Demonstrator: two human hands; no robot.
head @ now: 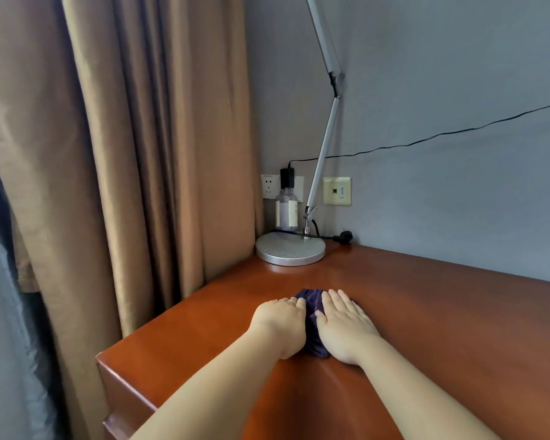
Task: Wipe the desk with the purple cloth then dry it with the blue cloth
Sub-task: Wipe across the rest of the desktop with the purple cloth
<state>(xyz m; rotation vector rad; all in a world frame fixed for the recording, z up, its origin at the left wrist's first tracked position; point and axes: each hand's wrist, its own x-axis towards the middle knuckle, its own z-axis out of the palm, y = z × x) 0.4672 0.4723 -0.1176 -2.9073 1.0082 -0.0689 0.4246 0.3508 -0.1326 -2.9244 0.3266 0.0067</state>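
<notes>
Purple cloth (313, 319), bunched, on wooden desk (442, 312). Left hand (281, 323) and right hand (343, 325) press it flat. Lamp base (290, 248) at far corner.

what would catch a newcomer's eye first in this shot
Most likely the two bare hands in the lower middle, the left hand and right hand pressing a bunched purple cloth onto the glossy reddish-brown desk. Next, in the far corner, the silver desk lamp with its round base and long jointed arm, a clear bottle right behind it. On the left hangs a tall tan curtain.
</notes>
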